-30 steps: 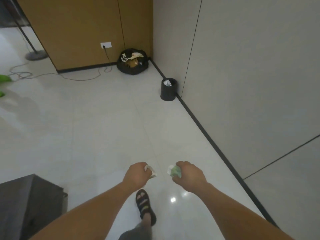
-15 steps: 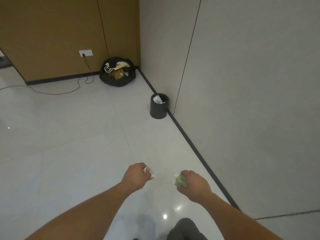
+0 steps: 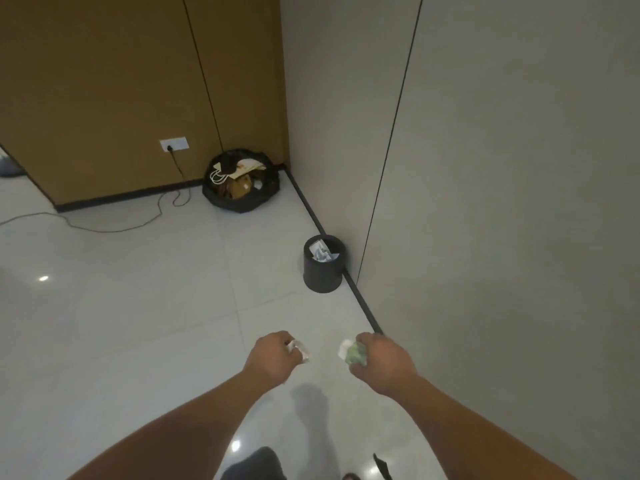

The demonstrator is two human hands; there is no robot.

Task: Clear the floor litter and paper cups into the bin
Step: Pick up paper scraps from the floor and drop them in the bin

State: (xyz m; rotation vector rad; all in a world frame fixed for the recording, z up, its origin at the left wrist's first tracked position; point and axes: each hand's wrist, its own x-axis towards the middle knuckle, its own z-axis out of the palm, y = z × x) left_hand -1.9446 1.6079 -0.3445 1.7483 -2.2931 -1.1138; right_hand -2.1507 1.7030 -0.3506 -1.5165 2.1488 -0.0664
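A small black bin (image 3: 322,274) stands on the floor against the grey wall, with crumpled paper (image 3: 322,253) showing inside it. My left hand (image 3: 273,356) grips a crumpled white piece of litter (image 3: 300,348) that pokes out past the fingers. My right hand (image 3: 382,365) grips a crumpled green and white piece of litter (image 3: 351,353). Both hands are held out in front of me, above the floor and well short of the bin.
A black rubbish bag (image 3: 241,181) full of paper and packaging sits in the far corner. A thin cable (image 3: 114,227) runs across the tiles from a wall socket (image 3: 174,144). A grey wall (image 3: 485,202) with a dark skirting strip (image 3: 360,299) borders the right side.
I have walked forward, so the bin and the corner bag are nearer. Both hands still grip their litter in about the same position.
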